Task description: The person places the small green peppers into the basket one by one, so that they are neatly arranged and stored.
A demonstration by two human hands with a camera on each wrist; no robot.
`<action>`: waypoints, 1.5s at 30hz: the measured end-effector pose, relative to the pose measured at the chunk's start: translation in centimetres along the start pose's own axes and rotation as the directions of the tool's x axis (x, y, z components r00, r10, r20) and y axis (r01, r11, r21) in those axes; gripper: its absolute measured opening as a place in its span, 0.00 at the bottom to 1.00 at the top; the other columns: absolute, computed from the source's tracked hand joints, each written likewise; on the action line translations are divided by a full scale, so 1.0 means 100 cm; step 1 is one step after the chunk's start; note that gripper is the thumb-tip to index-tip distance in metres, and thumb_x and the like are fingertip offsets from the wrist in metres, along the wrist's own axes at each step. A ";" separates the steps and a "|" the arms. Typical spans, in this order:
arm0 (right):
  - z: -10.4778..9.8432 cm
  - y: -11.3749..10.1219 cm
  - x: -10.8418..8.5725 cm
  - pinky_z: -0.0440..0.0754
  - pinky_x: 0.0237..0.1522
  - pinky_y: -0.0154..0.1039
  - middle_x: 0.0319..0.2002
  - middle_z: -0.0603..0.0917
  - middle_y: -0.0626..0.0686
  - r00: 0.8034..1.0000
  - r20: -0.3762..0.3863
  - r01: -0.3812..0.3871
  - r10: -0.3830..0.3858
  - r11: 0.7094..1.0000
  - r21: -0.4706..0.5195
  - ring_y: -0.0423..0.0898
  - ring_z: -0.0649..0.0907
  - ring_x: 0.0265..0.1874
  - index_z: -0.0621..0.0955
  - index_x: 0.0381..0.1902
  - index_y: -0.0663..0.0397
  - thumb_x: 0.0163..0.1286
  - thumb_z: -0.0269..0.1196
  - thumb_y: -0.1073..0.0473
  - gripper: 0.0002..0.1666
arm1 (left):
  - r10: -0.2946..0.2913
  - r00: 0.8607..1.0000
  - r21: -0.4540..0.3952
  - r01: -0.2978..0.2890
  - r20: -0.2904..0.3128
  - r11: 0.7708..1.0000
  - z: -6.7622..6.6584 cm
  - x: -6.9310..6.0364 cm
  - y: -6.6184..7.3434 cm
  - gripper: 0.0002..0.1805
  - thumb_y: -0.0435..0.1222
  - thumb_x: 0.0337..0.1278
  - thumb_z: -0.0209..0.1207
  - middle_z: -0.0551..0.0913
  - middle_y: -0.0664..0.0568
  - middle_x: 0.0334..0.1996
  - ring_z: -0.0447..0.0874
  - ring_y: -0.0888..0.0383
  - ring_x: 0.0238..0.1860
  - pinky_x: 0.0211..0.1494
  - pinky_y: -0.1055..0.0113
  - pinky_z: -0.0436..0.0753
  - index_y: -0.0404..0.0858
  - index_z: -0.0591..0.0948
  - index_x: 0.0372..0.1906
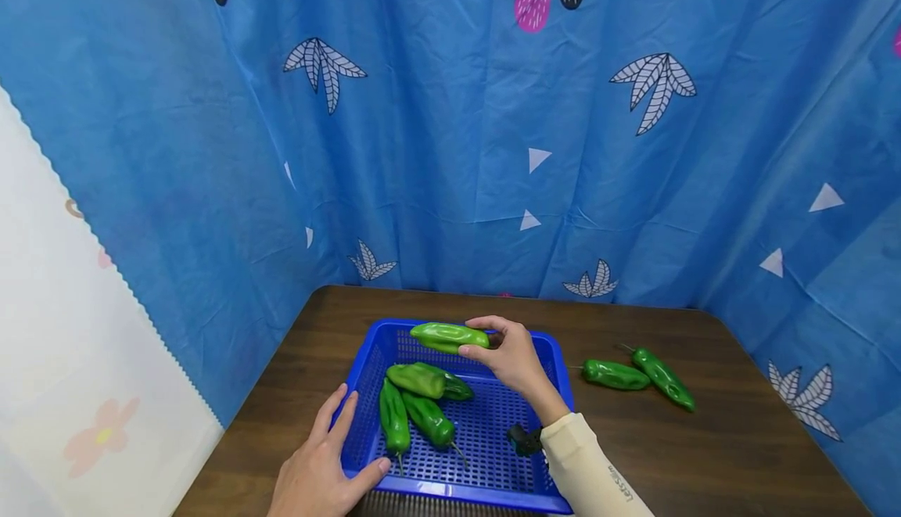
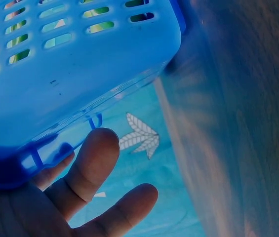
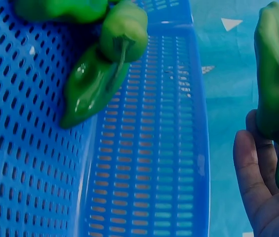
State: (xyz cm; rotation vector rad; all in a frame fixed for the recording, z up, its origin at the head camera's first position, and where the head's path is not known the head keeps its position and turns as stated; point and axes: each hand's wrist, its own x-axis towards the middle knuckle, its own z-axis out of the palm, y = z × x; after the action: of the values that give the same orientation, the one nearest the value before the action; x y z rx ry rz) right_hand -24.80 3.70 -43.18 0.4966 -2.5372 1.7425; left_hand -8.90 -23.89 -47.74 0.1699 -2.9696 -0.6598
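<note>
My right hand (image 1: 519, 360) pinches a light green pepper (image 1: 446, 337) by its stem end, between thumb and fingers. It is held above the far part of a blue plastic basket (image 1: 486, 431). The right wrist view shows the held pepper (image 3: 271, 84) with its curved stem near the palm. My left hand (image 1: 320, 466) lies at the basket's near left corner, fingers extended along the outside and thumb by the front rim. Several green peppers lie in the left half of the basket, among them a paler one (image 1: 417, 381) resting on others.
Two more green peppers, one (image 1: 615, 375) beside another (image 1: 663, 378), lie on the brown wooden table (image 1: 704, 462) right of the basket. A blue patterned curtain (image 1: 450, 149) hangs behind the table. A small black device (image 1: 524, 440) shows by my right wrist.
</note>
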 end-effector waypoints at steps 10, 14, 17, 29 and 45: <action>0.018 0.000 0.001 0.82 0.30 0.37 0.42 0.88 0.50 0.995 0.101 0.017 -0.015 1.000 -0.024 0.43 0.86 0.32 0.85 0.50 0.42 0.58 0.76 0.52 0.22 | -0.001 1.000 -0.002 0.001 0.005 1.000 -0.002 0.003 -0.001 0.61 0.77 0.41 0.59 0.53 0.55 0.79 0.86 0.43 0.52 0.33 0.48 0.83 0.49 0.61 0.79; 0.022 0.004 0.001 0.82 0.29 0.37 0.41 0.87 0.50 0.991 0.131 0.011 -0.006 0.999 -0.039 0.42 0.84 0.30 0.86 0.49 0.42 0.58 0.76 0.52 0.21 | 0.003 1.000 -0.006 -0.003 0.006 1.000 -0.003 0.003 -0.001 0.61 0.77 0.42 0.59 0.53 0.55 0.79 0.85 0.43 0.53 0.34 0.47 0.83 0.48 0.60 0.79; 0.025 0.007 0.001 0.82 0.29 0.37 0.42 0.87 0.50 0.990 0.144 0.014 -0.006 0.998 -0.055 0.42 0.84 0.30 0.86 0.49 0.42 0.58 0.76 0.53 0.20 | 0.002 1.000 -0.010 -0.002 0.010 1.000 -0.004 0.002 0.000 0.61 0.76 0.42 0.59 0.53 0.54 0.79 0.85 0.42 0.54 0.35 0.46 0.83 0.48 0.61 0.79; 0.038 0.020 0.001 0.82 0.31 0.36 0.46 0.86 0.49 0.981 0.196 0.036 -0.008 0.990 -0.137 0.40 0.83 0.32 0.86 0.48 0.42 0.58 0.76 0.53 0.19 | 0.001 1.000 -0.010 -0.001 0.006 1.000 -0.005 0.001 -0.001 0.60 0.76 0.42 0.60 0.53 0.54 0.79 0.86 0.43 0.51 0.34 0.48 0.84 0.48 0.60 0.79; 0.043 0.026 -0.010 0.81 0.37 0.34 0.48 0.86 0.43 0.946 0.322 0.093 -0.019 0.972 -0.215 0.38 0.83 0.35 0.86 0.48 0.38 0.58 0.76 0.49 0.19 | -0.024 0.999 0.006 0.024 0.022 1.000 -0.001 -0.001 0.002 0.62 0.78 0.38 0.59 0.54 0.54 0.79 0.85 0.43 0.53 0.37 0.47 0.84 0.49 0.62 0.78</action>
State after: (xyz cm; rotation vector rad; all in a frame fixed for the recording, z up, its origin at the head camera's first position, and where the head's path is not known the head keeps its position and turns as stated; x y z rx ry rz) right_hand -23.91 0.83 -47.35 0.8912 -2.8544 1.4235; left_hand -8.80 -23.74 -47.54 0.2006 -2.9958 -0.6597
